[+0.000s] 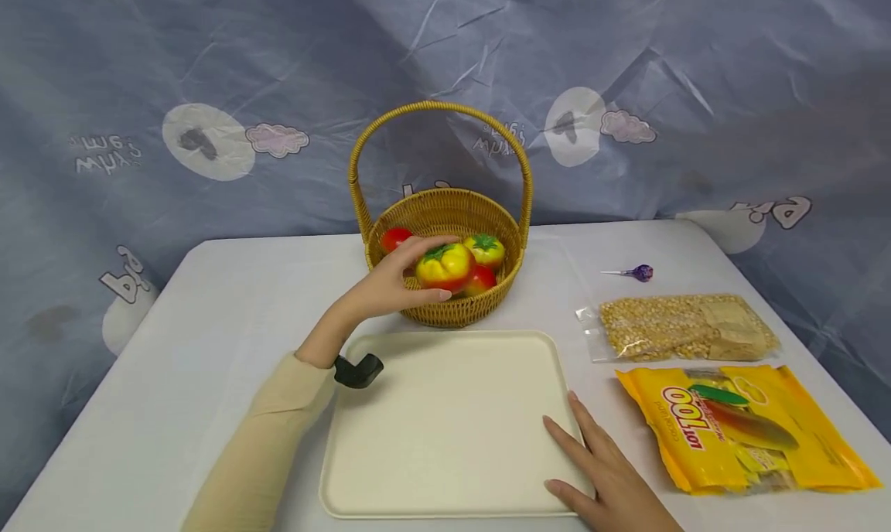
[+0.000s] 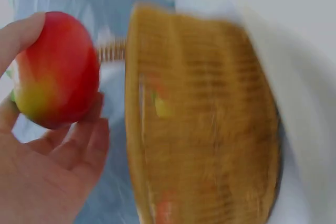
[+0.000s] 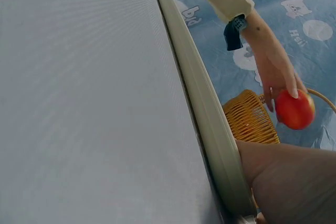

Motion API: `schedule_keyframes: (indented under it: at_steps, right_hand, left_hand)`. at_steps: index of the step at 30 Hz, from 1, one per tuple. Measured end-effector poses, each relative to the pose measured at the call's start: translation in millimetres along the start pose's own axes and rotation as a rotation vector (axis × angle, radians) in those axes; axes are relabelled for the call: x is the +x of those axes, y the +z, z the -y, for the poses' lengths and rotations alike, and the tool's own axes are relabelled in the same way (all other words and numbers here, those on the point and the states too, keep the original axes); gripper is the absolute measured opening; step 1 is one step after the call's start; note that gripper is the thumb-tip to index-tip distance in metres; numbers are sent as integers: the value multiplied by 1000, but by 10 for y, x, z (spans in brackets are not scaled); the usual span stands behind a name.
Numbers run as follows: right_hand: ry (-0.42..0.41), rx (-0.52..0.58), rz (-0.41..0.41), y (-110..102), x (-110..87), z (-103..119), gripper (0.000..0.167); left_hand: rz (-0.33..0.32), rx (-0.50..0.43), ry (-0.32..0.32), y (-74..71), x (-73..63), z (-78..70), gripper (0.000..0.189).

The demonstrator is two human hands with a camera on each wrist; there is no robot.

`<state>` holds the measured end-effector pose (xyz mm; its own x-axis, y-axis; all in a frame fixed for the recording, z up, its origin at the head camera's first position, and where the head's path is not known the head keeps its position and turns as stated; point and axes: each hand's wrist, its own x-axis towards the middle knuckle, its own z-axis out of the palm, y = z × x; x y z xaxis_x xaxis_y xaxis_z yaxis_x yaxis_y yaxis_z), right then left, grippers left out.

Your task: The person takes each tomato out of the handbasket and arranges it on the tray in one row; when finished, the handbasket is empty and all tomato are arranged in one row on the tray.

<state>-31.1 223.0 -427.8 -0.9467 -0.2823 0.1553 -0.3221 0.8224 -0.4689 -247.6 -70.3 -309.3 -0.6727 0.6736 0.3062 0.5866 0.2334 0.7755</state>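
In the head view my left hand (image 1: 400, 281) grips a yellow-and-red tomato (image 1: 445, 269) with a green leafy top, held above the near rim of a wicker basket (image 1: 445, 313). The left wrist view shows its red side between thumb and fingers, apart from the blurred basket (image 2: 205, 103). Inside the basket are a yellow tomato (image 1: 486, 250) with a green top and two red fruits, one at the left (image 1: 395, 238), the other partly hidden. My right hand (image 1: 612, 478) rests with spread fingers on the right edge of a cream tray (image 1: 445, 431).
The basket's tall arched handle (image 1: 440, 105) rises behind the left hand. At the table's right lie a lollipop (image 1: 640, 273), a clear bag of corn kernels (image 1: 682, 327) and a yellow candy bag (image 1: 745, 431). A patterned grey-blue cloth (image 1: 278, 68) hangs behind the table.
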Motion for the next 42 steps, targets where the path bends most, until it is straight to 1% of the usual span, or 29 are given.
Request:
schedule_keyframes:
  at_steps: [2, 4, 5, 8, 11, 14, 17, 20, 23, 28, 31, 33, 36, 38, 40, 42]
  right_hand:
    - [-2, 6, 18, -10, 23, 11, 65]
    - [2, 6, 30, -11, 42, 16, 66]
    - [12, 12, 44, -17, 49, 19, 66]
    - [34, 39, 67, -37, 61, 27, 66]
    - [48, 51, 83, -50, 63, 35, 66]
    - [59, 53, 95, -51, 58, 40, 66]
    - [65, 51, 99, -46, 50, 42, 65]
    - [55, 38, 98, -39, 43, 35, 65]
    - [42, 25, 94, -35, 36, 29, 64]
    - [15, 4, 67, -43, 23, 28, 63]
    - [0, -18, 41, -55, 14, 24, 63]
    - [1, -20, 38, -65, 8, 20, 62]
    - [16, 10, 52, -82, 23, 20, 62]
    - [32, 26, 70, -89, 30, 21, 62]
    - [43, 31, 85, -89, 31, 21, 62]
    - [46, 28, 92, -85, 30, 19, 63]
  left_hand:
    - [-7, 17, 38, 112, -44, -83, 65]
    - [19, 51, 94, 247, -50, -40, 65]
    - [45, 71, 114, 319, -41, -8, 66]
    - [151, 116, 151, 538, -14, -4, 65]
    - [233, 164, 145, 754, 26, 60, 65]
    - [282, 175, 124, 938, 66, 141, 64]
    - [319, 184, 95, 1075, 101, 188, 63]
    - [349, 212, 74, 1174, 134, 195, 62]
    - [359, 239, 72, 1242, 173, 172, 63]
    - [345, 284, 72, 1308, 246, 128, 66]
    - [346, 294, 82, 1332, 278, 122, 71]
    - [352, 291, 87, 1345, 288, 124, 77]
    - [363, 291, 82, 1334, 288, 123, 85]
    - [367, 296, 77, 1311, 272, 113, 88]
    - [364, 298, 88, 1261, 249, 84, 87]
    - [360, 288, 108, 1171, 221, 35, 83]
